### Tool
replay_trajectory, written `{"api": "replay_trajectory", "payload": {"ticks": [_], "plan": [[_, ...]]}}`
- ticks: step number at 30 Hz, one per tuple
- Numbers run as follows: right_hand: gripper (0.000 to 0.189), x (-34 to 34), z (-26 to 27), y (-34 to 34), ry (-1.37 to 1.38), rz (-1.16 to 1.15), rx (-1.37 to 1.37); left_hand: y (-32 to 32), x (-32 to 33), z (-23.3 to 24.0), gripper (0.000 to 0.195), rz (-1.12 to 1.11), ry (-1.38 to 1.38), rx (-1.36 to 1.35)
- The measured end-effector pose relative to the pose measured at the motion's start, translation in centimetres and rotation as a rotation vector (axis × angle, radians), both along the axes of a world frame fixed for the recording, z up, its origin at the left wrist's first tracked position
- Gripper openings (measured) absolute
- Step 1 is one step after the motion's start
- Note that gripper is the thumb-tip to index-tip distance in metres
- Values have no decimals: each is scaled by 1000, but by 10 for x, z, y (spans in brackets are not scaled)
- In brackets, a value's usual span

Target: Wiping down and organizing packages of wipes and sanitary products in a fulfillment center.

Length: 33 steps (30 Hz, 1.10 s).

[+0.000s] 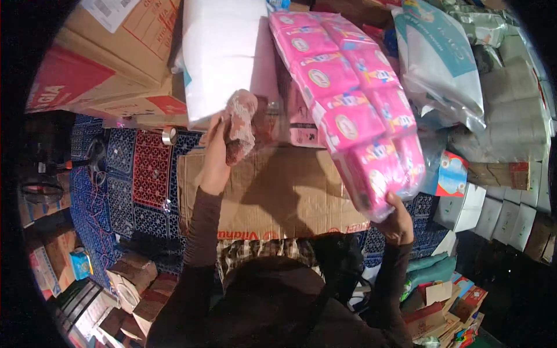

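Note:
My right hand (397,222) grips the lower end of a long clear-plastic bundle of pink packets (343,104), which slants up and away to the left. My left hand (216,141) is closed around a mottled reddish-brown item (241,126) with a whitish, rough-looking surface; what it is, I cannot tell. Just beyond that hand stands a large white wrapped pack (217,61), and whether the two touch is unclear. Below both hands lies a flattened cardboard sheet (278,191) with red print, crossed by a shadow.
Large cardboard cartons (126,52) stand at the upper left. A roll of tape (169,135) rests on the blue and red patterned mat (152,169). A grey-and-teal plastic bag (439,61) lies at the upper right, above white boxes (461,209). Opened cartons (435,313) crowd the lower right.

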State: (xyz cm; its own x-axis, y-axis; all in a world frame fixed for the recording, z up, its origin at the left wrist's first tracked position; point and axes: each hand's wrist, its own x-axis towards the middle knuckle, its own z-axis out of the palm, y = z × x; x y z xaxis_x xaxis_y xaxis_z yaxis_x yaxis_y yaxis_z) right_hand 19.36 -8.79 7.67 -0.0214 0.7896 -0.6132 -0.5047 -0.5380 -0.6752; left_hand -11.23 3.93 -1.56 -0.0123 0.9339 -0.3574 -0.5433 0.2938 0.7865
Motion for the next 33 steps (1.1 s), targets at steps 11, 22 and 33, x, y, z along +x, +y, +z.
{"api": "replay_trajectory", "payload": {"ticks": [11, 22, 33], "plan": [[52, 8, -91, 10, -37, -276, 169, -34, 20, -25, 37, -1159, 59, -35], [52, 32, -49, -51, 123, -257, 579, -14, 143, -139, 33, -721, 61, 372], [49, 149, -144, -62, -239, 37, 256, -12, -7, -66, 37, -457, 159, 257]]}}
